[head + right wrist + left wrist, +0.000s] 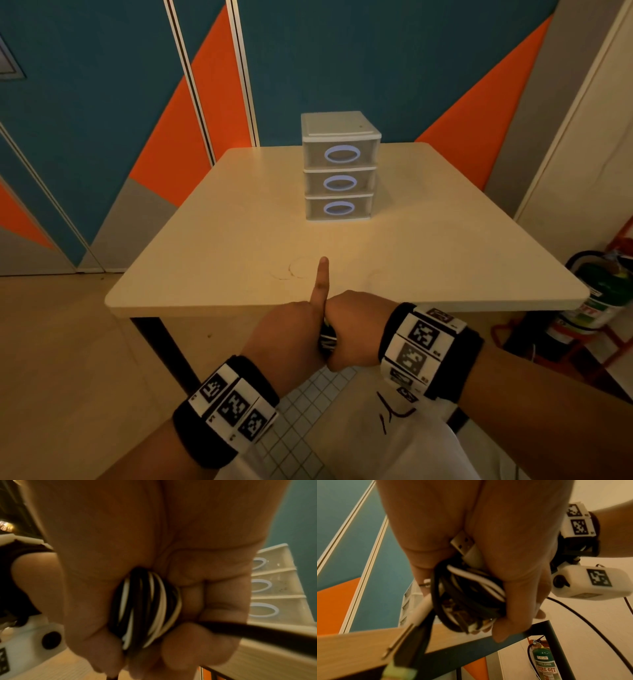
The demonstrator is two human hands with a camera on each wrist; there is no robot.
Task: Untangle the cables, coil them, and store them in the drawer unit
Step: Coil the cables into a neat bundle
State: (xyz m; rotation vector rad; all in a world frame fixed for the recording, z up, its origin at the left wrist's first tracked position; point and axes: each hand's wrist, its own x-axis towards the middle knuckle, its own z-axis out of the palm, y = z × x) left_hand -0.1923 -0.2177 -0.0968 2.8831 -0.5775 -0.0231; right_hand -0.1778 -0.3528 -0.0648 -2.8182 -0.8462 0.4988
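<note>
Clutching one mixed bundle of black and white cables (147, 609) between both hands, just off the near edge of the tabletop (239, 222): left hand (287, 335) gripping with forefinger pointing out, right hand (356, 329) clenched round the loops. Risking, probably, tighter knots if pulled apart hard, since the strands are lying interwoven. Dangling a loose plug (399, 642) below, likely snagging the edge. Standing well apart at the far side, drawer unit (339, 164), all three drawers closed.
</note>
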